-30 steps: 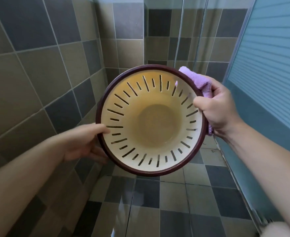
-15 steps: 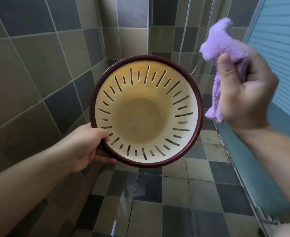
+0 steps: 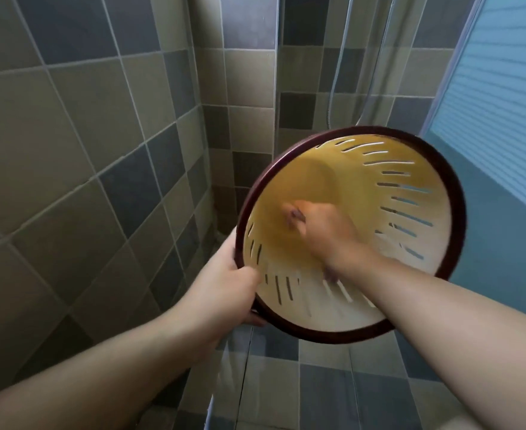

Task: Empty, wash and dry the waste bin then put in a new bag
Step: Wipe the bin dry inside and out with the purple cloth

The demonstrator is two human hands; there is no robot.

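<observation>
I hold the waste bin (image 3: 367, 169) in the air, its mouth tilted toward me. It is cream with slots in its wall and has a dark red rim. My left hand (image 3: 224, 290) grips the rim at its lower left. Deep inside the bin is my right hand (image 3: 320, 231), blurred, with the fingers curled near the bottom. Of the purple cloth (image 3: 295, 216) only small bits peek out at the fingertips and under the wrist. The rest of it is hidden by the hand.
Grey and beige tiled walls (image 3: 78, 150) stand close on the left and ahead. A shower hose (image 3: 339, 66) hangs behind a glass panel. A blue frosted door (image 3: 500, 119) is at the right. Tiled floor (image 3: 323, 383) lies below.
My right hand, which held the purple cloth up beside the bin, has gone down inside it. The bin has swung right and tilted, still gripped at the rim by my left hand.
</observation>
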